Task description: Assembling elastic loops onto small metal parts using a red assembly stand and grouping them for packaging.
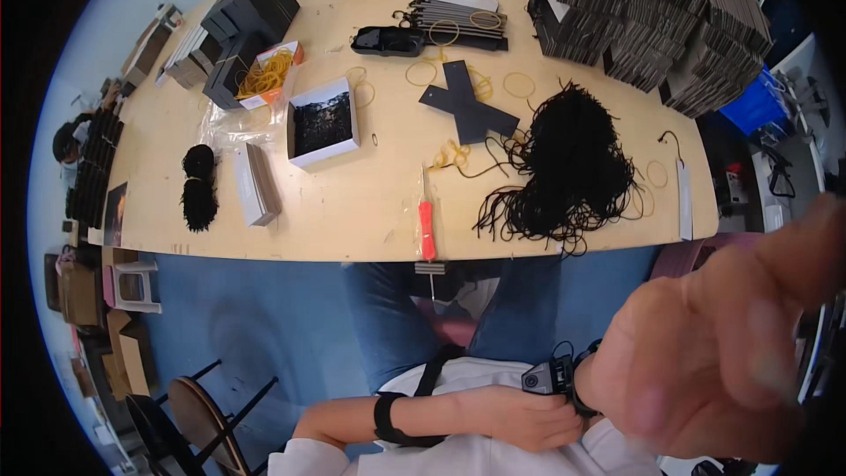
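**Entry: black wrist device, 2 hands at the lap**

Landmark: red-handled tool (427, 229), laid at the table's near edge.

- Left hand (520, 419): found below and right of the tool. Fingers are loosely extended, nothing is enclosed, and the tips lie just beside the device.
- Black device (545, 377): strapped at the right wrist, below-right of the tool. It is judged light, rigid and small, best pinched by its 2 side edges rather than the soft strap.
- Black cord heap (573, 167): above-right of the tool.
- Right hand (723, 361): farthest right of the tool, blurred, fingers slack, nothing held.

left hand (520, 419) at chest, right hand (714, 361) raised, blurred
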`<state>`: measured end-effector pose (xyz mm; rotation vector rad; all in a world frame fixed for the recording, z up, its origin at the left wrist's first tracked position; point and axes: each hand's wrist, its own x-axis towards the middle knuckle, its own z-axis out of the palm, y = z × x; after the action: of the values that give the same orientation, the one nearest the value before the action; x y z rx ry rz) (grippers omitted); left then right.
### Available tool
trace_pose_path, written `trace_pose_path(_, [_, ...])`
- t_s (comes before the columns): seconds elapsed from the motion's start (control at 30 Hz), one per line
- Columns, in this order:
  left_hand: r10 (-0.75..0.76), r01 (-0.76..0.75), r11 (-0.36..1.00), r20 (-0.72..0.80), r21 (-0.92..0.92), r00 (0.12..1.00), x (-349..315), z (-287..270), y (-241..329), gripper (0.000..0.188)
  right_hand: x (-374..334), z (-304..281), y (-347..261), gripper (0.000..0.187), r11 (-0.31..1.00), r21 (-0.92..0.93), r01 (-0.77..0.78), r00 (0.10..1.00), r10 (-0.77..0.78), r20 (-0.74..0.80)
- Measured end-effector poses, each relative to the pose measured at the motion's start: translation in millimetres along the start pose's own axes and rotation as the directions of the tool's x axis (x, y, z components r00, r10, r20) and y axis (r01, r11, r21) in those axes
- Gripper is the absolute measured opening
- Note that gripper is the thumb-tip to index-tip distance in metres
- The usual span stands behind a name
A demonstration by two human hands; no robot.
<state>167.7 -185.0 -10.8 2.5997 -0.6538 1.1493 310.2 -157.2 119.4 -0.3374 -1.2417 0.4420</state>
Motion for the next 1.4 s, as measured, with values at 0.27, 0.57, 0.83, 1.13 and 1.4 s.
trace_pose_path(0.27, [-0.033, 0.037, 0.997, 0.058, -0.066, 0.998, -3, -12, -12, 0.020, -1, -9, 21, 0.056, 0.999, 0.038, 0.021, 1.000, -0.021, -0.018])
trace_pose_path(0.57, [-0.037, 0.040, 0.998, 0.069, -0.046, 0.997, 2, -24, -21, 0.020, 3, -12, 26, 0.070, 0.997, 0.076, 0.007, 1.000, -0.007, -0.008])
trace_pose_path(0.83, [-0.129, 0.129, 0.991, -0.007, -0.048, 0.992, 5, -5, -9, 0.017, 16, 0, 22, 0.083, 0.990, 0.137, 0.019, 0.997, -0.029, 0.067])
trace_pose_path(1.13, [-0.286, 0.234, 0.915, -0.121, -0.327, 0.950, -4, -21, -19, 0.010, -24, -15, 34, 0.046, 0.903, 0.003, -0.430, 0.902, 0.429, -0.047])
trace_pose_path(1.4, [-0.864, 0.762, 0.323, 0.153, -0.562, 0.479, -62, -35, -46, 0.010, -103, -48, 41, 0.021, 0.694, -0.423, -0.582, 0.695, 0.695, 0.183])
